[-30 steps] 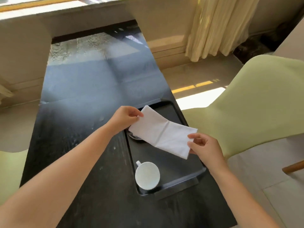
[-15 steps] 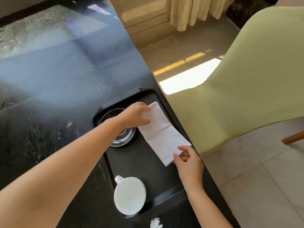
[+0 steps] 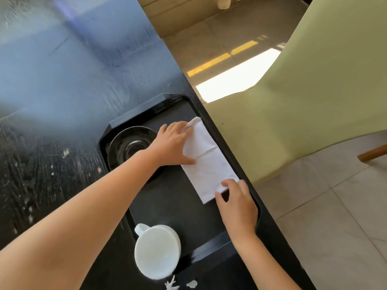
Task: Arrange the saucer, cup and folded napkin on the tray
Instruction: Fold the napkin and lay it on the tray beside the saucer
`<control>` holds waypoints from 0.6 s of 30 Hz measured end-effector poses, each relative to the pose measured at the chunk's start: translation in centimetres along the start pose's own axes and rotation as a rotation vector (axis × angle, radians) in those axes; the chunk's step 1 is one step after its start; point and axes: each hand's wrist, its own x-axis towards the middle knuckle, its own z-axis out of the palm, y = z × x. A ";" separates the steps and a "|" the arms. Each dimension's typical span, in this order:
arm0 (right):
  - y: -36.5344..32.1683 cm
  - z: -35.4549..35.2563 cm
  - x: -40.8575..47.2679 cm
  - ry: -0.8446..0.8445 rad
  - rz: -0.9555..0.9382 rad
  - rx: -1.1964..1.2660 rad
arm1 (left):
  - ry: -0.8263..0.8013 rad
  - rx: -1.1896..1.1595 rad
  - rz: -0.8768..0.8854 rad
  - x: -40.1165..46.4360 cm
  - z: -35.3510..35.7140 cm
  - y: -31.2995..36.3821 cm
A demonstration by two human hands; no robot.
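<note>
No readable brand, label or writing showing on anything here.

Napkin [image 3: 206,162]: white, folded into a long rectangle, crease lines showing across it, far corner slightly curled up. It is lying flat inside the tray [image 3: 180,208], along the tray's right wall, running from near the tray's far end toward its middle.

Left hand [image 3: 172,144] is resting on the napkin's far-left part, fingers spread and pressing flat, thumb lying along the napkin's left edge. The forearm is crossing over the saucer [image 3: 130,144].

Right hand [image 3: 237,203] is sitting at the napkin's near corner, fingertips [image 3: 227,183] pinching or pressing that corner; I cannot tell which, as the hand is slightly blurred.

Saucer: dark, glossy, round, with a recessed centre well. It is sitting in the tray's far-left corner, just left of the napkin, partly hidden by the left wrist.

Cup [image 3: 157,251]: plain white, handle pointing to the tray's far-left. It is standing at the tray's near-left end, well apart from the napkin, not on the saucer.

Tray: black, rectangular, clipped corners, raised rim. It is lying on a dark wood-grain table [image 3: 62,101], against the table's right edge. Pale green chair [image 3: 314,101] is standing right of the tray, beyond the table edge.
</note>
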 end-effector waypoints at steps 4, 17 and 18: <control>0.2 0.4 0.4 0.113 -0.314 -0.384 | 0.044 0.155 0.132 -0.5 0.7 0.5; 0.9 0.5 1.5 -0.130 -0.482 -0.648 | -0.119 0.139 0.191 -0.8 0.8 0.7; 0.8 0.3 1.5 -0.149 -0.479 -0.656 | -0.108 0.140 0.188 -1.1 0.7 0.9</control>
